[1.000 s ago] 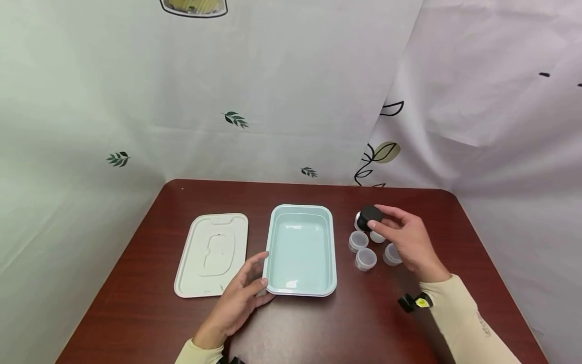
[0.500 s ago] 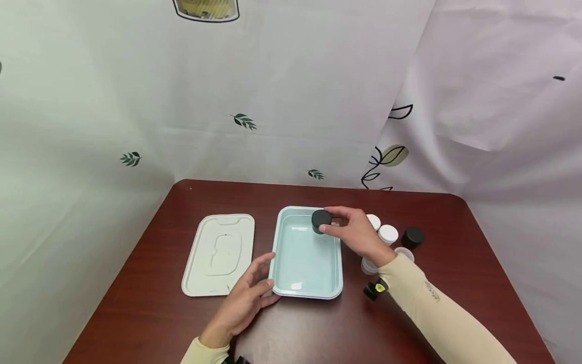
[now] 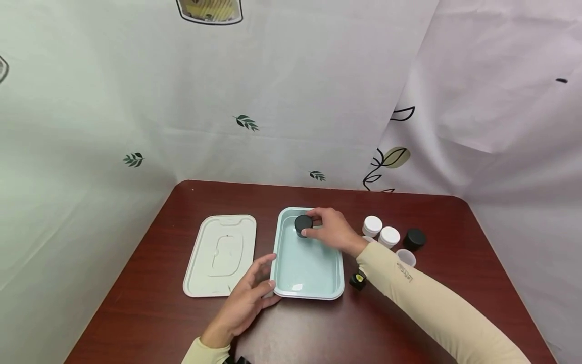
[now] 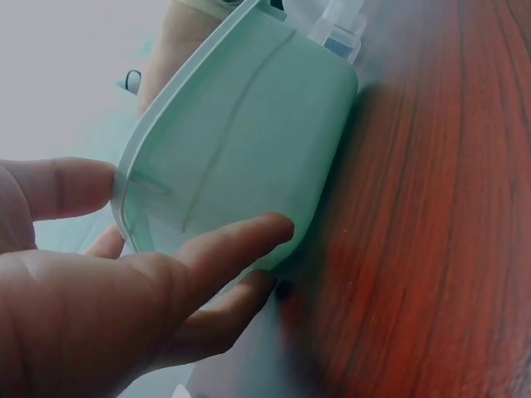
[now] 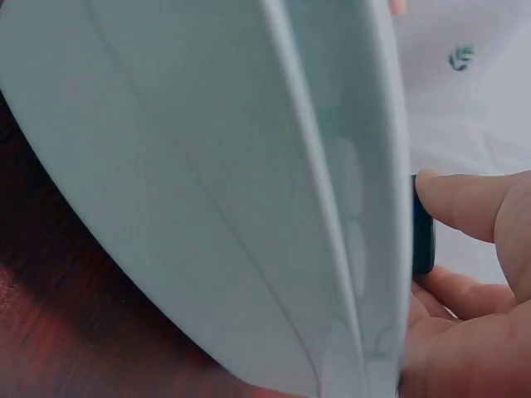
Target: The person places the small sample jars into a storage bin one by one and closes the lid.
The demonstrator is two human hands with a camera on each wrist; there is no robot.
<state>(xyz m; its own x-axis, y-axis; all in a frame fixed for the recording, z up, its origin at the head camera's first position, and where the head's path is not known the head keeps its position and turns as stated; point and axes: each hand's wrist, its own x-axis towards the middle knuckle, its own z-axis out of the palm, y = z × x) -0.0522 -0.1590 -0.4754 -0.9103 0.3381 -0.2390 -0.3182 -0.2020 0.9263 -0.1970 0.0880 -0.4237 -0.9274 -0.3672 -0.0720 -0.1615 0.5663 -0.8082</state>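
Black-lidded jar (image 3: 302, 224) is now carried further into tray (image 3: 291, 290), pinched at lid by right hand (image 3: 329, 232); light, rigid, prob. slippery. Left hand (image 3: 247, 298), fingers relaxed, rests at tray corner.

— Any writing you can read here?

— Hardly. The right sleeve (image 3: 409, 283) carries a small dark print near the wrist, too small to make out.

— Anything on the jars or the tray?

— No labels that can be read there. The backdrop cloth (image 3: 291, 101) shows only drawn leaves and a jar picture, no words.
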